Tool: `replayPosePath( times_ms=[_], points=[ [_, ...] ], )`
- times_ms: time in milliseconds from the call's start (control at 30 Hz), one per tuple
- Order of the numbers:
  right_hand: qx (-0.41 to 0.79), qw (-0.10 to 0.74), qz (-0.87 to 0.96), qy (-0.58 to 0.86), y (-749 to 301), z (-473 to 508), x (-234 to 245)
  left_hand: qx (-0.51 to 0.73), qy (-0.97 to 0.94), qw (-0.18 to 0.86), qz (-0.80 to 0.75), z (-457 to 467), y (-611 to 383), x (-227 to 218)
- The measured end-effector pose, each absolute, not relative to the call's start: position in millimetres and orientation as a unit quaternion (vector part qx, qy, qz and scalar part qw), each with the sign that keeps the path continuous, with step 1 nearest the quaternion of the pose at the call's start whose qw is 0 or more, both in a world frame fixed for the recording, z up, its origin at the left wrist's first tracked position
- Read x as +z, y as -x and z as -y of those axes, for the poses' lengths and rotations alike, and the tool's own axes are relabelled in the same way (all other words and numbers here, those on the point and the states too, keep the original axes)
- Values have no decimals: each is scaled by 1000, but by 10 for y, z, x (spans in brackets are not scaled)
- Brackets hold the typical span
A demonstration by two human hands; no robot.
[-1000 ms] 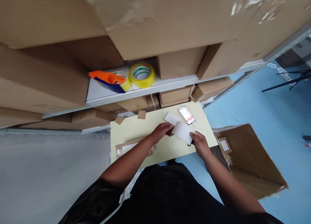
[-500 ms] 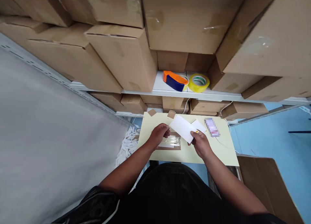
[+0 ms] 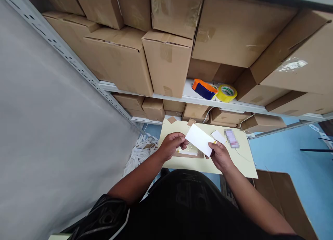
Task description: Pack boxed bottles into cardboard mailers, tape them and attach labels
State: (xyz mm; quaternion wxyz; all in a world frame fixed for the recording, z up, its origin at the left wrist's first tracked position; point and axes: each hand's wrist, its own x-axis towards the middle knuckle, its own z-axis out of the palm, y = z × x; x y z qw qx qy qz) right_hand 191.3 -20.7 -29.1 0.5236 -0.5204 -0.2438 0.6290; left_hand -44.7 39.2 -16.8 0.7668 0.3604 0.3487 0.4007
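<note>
R hand (image 3: 220,157) grip: thumb on top, fingers under, pinching white slip (image 3: 199,139) at its R end, nr a small yellow mark. L hand (image 3: 172,145) grip: fingers curled, tips at slip's L corner; can't tell if pinching or just touching. Slip is btwn both hands, angled, held over the table (image 3: 244,161). Below it on table: flat brown pkg (image 3: 189,155) w/ clear tape + white label, partly hidden. 2nd slip (image 3: 218,136) on table past R hand, blurred-out phone-like item (image 3: 231,138) just R of it. 2 cardboard bits (image 3: 171,120) at far edge. Shelf above: orange/blue tape dispenser (image 3: 205,89) next to yellow tape roll (image 3: 227,93), brown boxes (image 3: 168,65) around. White strips (image 3: 136,155) heaped L of table, brown carton (image 3: 288,198) R.
</note>
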Motion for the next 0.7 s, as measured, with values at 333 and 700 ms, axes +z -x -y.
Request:
replayPosePath(
  times_ms=[333, 700],
  points=[
    [635, 505, 241, 532, -1832, 321, -331, 393, -376, 758, -361, -277, 543, -159],
    [631, 501, 239, 541, -1936, 362, -367, 396, -404, 736, -372, -197, 475, -233]
  ],
)
